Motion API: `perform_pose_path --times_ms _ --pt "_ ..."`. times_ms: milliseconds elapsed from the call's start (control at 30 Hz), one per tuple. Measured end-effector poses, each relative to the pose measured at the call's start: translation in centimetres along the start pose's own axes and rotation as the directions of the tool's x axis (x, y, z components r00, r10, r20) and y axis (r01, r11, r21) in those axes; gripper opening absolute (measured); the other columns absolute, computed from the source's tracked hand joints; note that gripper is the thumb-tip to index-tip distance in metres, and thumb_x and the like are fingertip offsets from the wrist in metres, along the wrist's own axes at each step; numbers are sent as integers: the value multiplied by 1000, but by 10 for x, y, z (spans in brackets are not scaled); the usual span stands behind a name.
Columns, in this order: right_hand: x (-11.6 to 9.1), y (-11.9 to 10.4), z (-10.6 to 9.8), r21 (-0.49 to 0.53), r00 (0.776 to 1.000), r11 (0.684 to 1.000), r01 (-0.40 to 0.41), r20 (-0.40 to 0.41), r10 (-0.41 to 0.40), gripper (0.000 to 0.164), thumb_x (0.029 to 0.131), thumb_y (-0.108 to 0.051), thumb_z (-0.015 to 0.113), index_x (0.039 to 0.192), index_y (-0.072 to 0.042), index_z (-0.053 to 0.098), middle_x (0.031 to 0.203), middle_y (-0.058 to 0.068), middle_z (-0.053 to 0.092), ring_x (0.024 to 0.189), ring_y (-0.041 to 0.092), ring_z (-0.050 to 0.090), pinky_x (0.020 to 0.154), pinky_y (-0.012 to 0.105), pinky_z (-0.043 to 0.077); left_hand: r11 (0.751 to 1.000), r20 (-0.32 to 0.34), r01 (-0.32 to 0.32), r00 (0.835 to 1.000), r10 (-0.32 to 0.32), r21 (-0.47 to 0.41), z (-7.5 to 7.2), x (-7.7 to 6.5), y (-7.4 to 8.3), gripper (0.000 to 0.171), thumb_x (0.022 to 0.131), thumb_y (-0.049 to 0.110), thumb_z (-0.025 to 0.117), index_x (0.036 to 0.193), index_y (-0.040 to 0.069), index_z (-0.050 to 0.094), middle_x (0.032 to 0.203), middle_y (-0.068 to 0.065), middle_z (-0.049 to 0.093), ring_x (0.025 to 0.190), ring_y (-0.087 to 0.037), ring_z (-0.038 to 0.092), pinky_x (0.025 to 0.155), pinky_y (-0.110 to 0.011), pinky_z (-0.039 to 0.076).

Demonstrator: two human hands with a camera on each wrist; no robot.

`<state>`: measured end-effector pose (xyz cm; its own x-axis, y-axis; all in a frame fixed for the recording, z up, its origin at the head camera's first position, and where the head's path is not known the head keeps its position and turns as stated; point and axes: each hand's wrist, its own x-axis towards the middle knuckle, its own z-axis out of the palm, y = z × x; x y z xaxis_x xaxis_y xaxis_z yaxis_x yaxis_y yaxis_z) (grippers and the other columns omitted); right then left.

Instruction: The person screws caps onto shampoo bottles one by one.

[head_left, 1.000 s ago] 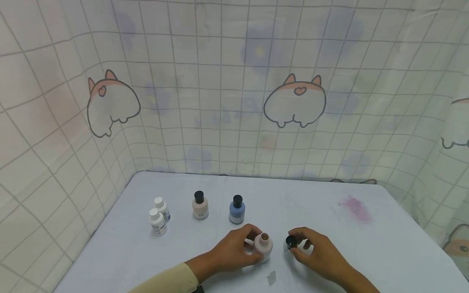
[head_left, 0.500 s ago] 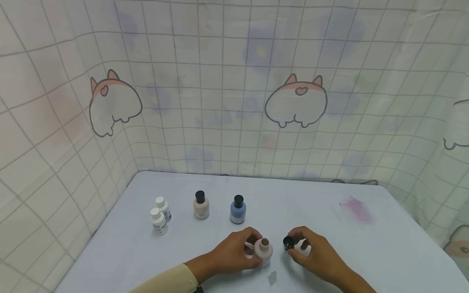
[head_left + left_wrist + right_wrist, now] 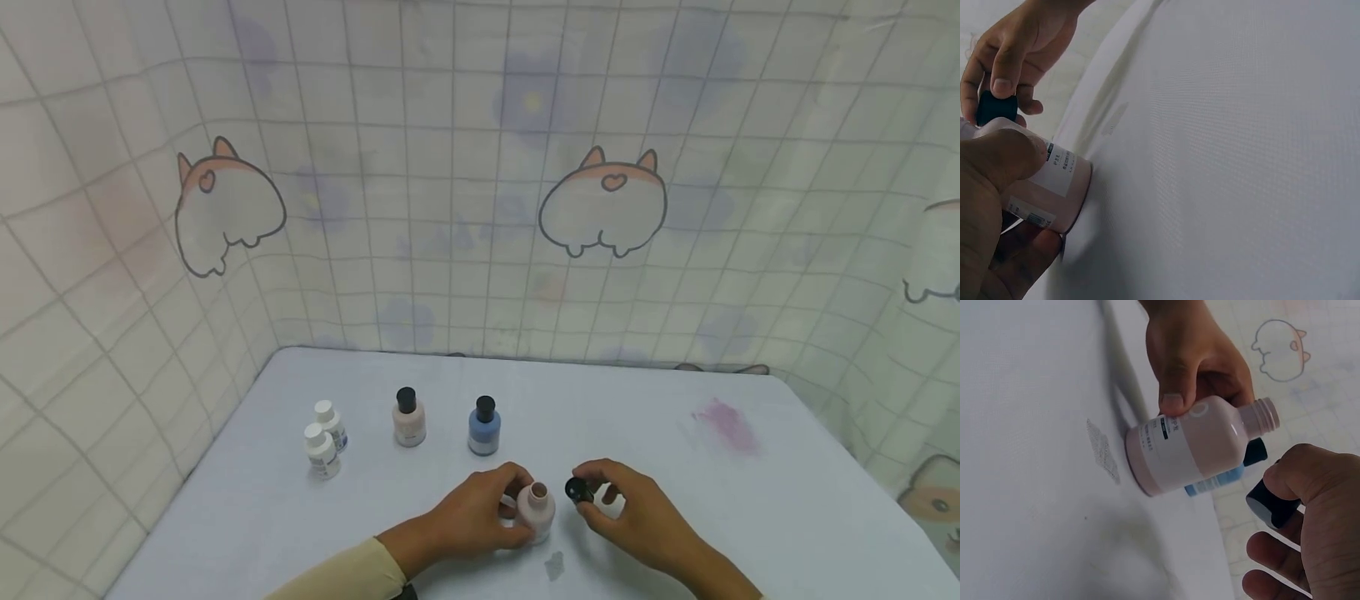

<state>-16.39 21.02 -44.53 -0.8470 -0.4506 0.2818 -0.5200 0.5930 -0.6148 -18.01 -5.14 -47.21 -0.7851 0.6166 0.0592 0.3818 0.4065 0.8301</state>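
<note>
Near the front of the table, my left hand [image 3: 480, 512] grips a pale pink bottle [image 3: 536, 512] round its body. The bottle stands upright and uncapped, its threaded neck bare in the right wrist view. To its right, my right hand [image 3: 637, 512] pinches a black screw cap [image 3: 578, 490] between thumb and fingers. The cap is tilted, apart from the bottle and about level with its mouth. In the left wrist view the thumb of my left hand [image 3: 1000, 162] lies across the label, and the dark cap [image 3: 996, 107] shows behind the bottle's shoulder.
Behind my hands stand a blue bottle [image 3: 484, 429] and a pinkish bottle [image 3: 409, 421], both black-capped. Two small white bottles [image 3: 323, 454] stand close together at the left. A grey patch [image 3: 554, 567] and a pink stain [image 3: 727, 427] mark the white table [image 3: 622, 408]. A patterned curtain [image 3: 465, 317] surrounds it.
My right hand has moved left with the black cap, bringing it closer to the pink bottle's mouth. My left hand keeps its grip on the bottle in about the same place.
</note>
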Motion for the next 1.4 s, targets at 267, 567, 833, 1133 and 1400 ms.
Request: perform_pose_path --times_ms 267,567,833,1133,1400 --pt "4 -8 0 18 1000 999 29 7 -29 32 85 -35 69 114 -33 56 103 -21 59 84 2 55 69 28 52 1000 6 29 1000 -29 6 -2 1 4 48 76 29 79 113 25 49 110 16 58 97 3 56 80 -16 50" --pt "5 -13 0 15 998 998 53 16 -54 33 85 -30 70 115 -30 58 105 -21 59 84 3 55 68 29 52 1000 7 13 1000 -13 4 -2 1 2 48 76 29 79 113 24 49 110 15 57 98 3 55 79 -15 49" --pt "6 -17 4 26 999 999 42 31 -43 35 84 -30 72 116 -31 58 102 -21 58 83 8 56 69 28 52 1000 13 4 1000 -4 3 -2 1 0 49 77 30 79 115 24 49 110 15 58 98 3 55 79 -15 49" --pt "9 -20 4 36 998 997 66 14 -66 36 83 -25 73 115 -27 59 103 -19 58 82 3 55 69 27 52 1000 5 10 1000 -10 18 -2 2 2 49 76 29 80 113 24 49 109 16 58 98 4 55 78 -14 49" --pt "11 -24 3 54 994 993 107 -3 -107 35 85 -24 71 116 -29 57 108 -16 59 82 6 56 66 27 52 1000 6 17 1000 -17 11 -3 1 4 48 75 28 80 113 24 50 109 16 58 97 3 55 79 -14 49"
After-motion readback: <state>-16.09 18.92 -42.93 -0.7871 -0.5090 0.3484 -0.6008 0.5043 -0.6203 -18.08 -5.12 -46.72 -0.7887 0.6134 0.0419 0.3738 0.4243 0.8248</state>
